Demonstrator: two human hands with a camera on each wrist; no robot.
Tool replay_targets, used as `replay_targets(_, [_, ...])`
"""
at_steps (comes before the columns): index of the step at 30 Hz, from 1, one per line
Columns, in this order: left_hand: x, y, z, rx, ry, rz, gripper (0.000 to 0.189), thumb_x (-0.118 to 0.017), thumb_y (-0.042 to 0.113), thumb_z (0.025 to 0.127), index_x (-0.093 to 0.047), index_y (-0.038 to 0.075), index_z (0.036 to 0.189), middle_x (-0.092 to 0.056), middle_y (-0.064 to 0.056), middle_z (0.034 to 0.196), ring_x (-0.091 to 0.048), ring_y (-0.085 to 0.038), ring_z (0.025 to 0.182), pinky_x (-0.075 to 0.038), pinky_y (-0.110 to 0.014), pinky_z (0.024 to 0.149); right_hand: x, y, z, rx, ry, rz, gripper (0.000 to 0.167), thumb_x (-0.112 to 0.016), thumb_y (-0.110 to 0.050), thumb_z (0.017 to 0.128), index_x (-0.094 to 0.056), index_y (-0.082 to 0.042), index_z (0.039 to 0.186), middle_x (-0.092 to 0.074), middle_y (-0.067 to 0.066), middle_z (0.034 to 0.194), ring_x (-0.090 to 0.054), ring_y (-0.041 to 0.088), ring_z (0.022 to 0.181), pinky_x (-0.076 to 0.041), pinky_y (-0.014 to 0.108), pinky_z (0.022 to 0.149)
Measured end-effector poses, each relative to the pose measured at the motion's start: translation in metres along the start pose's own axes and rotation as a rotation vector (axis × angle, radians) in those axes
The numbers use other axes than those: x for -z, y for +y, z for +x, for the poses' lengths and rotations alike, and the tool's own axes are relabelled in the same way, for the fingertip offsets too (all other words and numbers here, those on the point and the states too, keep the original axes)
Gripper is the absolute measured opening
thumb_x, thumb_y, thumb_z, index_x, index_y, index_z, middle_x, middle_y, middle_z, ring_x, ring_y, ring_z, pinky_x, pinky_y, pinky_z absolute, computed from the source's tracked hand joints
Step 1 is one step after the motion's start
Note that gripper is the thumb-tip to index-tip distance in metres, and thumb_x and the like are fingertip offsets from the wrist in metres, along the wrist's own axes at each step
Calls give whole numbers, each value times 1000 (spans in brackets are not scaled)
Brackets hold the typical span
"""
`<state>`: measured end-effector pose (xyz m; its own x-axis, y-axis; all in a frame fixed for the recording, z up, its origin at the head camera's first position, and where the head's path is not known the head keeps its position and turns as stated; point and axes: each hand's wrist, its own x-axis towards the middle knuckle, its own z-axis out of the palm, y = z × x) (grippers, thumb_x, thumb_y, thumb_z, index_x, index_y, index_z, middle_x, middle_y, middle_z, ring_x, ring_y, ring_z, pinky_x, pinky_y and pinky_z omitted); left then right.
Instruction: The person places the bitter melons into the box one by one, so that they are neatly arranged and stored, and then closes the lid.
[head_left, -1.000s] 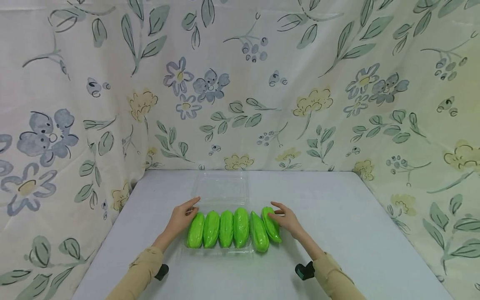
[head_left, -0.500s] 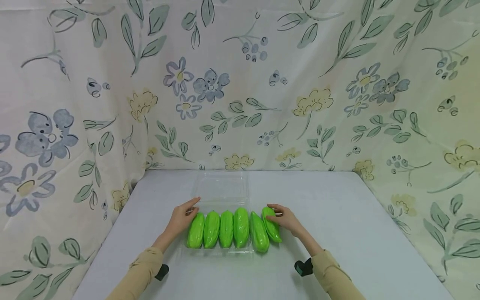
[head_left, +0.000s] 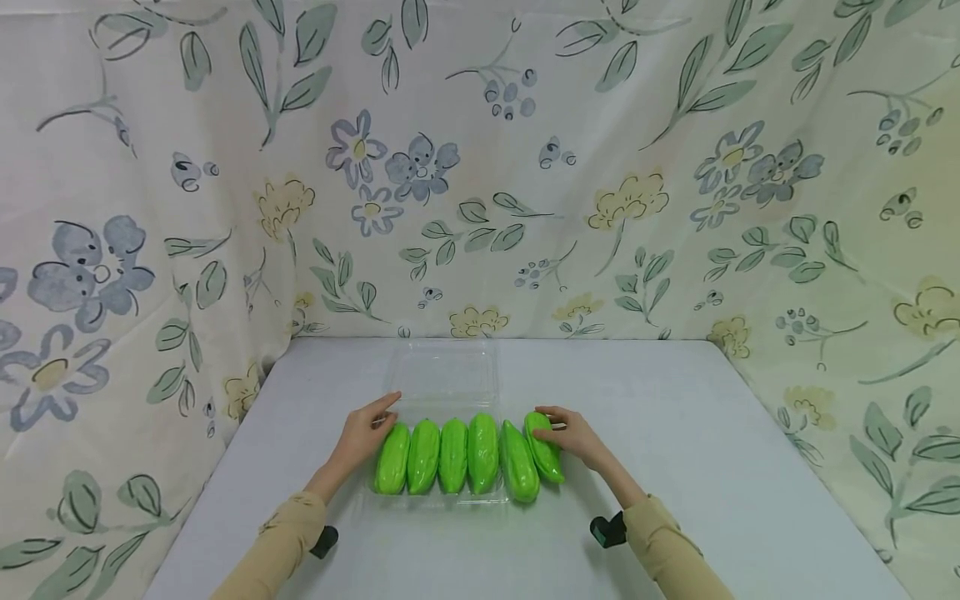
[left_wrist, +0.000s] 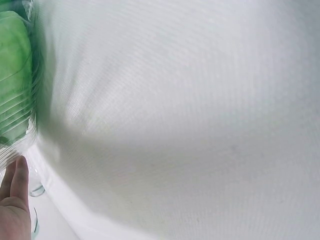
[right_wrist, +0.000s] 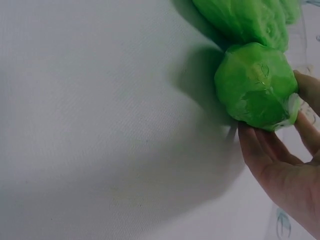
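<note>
Clear plastic clamshell box lies unfolded on the table, with several bright green, ridged, elongated vegetables side by side in it. My left hand is at the box's back left corner; in the left wrist view its straight fingers touch the clear side wall. My right hand grips the upper end of the rightmost green vegetable, thumb on one side and fingers on the other. That vegetable shows end-on in the right wrist view. Another green vegetable lies tilted at the box's right edge, beside the gripped one.
The transparent lid lies folded back behind the row, near the table's far edge. Flower-printed cloth hangs behind and at both sides of the white table. A dark wrist device shows at the right sleeve.
My right thumb and fingers have moved slightly left and closed onto the rightmost green vegetable, from looser around it. My left hand stays at the box's corner.
</note>
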<state>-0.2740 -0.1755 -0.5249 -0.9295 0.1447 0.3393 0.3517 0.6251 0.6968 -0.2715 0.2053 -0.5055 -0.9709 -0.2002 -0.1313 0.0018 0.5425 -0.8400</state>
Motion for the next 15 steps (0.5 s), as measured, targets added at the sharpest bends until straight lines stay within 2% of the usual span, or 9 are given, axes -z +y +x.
replay_targets(15, [0, -1, 0, -4, -8, 7, 41, -60, 5, 91, -55, 4, 132, -56, -18, 134, -67, -33, 102, -58, -42, 86, -1, -1, -2, -34, 2, 13, 52, -70, -25, 86, -55, -7, 132, -53, 24, 132, -55, 40, 116, -58, 40, 84])
